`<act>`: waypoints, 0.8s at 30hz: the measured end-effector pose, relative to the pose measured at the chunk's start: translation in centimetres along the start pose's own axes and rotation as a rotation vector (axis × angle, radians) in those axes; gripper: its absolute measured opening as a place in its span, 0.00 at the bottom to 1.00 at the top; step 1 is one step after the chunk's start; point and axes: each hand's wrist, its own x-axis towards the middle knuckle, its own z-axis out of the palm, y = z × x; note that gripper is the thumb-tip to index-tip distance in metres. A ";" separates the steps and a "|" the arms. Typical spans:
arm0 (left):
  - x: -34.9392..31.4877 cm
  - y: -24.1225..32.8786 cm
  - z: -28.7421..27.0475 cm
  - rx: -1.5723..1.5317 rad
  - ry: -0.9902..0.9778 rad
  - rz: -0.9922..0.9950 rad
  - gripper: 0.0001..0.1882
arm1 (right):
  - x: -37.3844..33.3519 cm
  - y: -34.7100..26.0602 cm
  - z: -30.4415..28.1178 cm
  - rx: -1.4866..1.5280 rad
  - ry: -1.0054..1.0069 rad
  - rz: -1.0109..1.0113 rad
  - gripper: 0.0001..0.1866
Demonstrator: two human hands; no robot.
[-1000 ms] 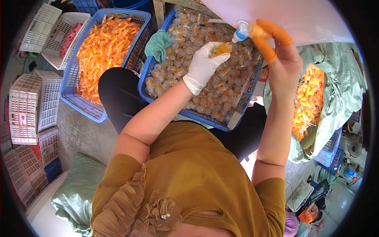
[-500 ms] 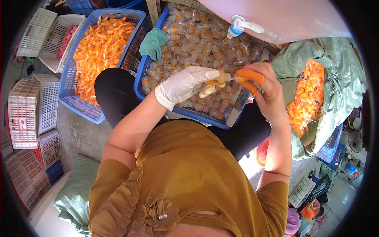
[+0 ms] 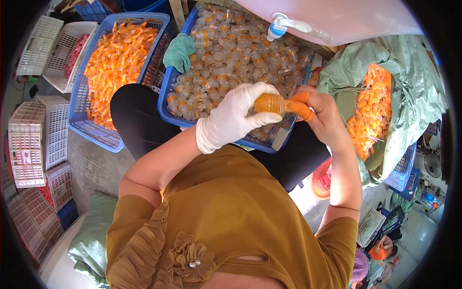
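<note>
My left hand (image 3: 228,115), in a white glove, is closed around a small clear bottle (image 3: 268,104) that looks orange inside or behind its label. The bottle lies sideways, its neck toward the right. At that neck, my right hand (image 3: 321,113) pinches an orange piece, probably a cap, with orange finger covers on its thumb and fingertip; the covers partly hide it. Beneath both hands sits a blue basket (image 3: 166,103) heaped with small clear bottles (image 3: 226,58) bearing orange bands. A green sack (image 3: 406,79) to the right holds orange pieces with thin white stems (image 3: 369,115).
A blue basket (image 3: 76,103) of filled orange bottles (image 3: 118,62) stands at the left. A green cloth (image 3: 179,53) hangs over the middle basket's rim. A white and blue tap (image 3: 276,28) juts from a pale tank above. White crates (image 3: 29,139) line the far left.
The bottle has come into fuller view and looks more orange, with my left thumb now along its near side. My right hand stays at its neck. The whole view has shifted slightly.
</note>
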 end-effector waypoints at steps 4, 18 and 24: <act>-0.3 -0.9 0.2 0.799 0.278 0.642 0.23 | -1.5 2.5 2.1 0.902 -0.036 0.262 0.20; -2.5 -2.0 -13.4 0.834 1.081 0.321 0.28 | -11.0 6.5 -8.2 -0.276 0.369 0.508 0.11; -2.7 -8.9 -6.8 0.790 -0.292 -0.108 0.15 | -14.9 9.0 -9.1 -0.957 0.216 0.762 0.10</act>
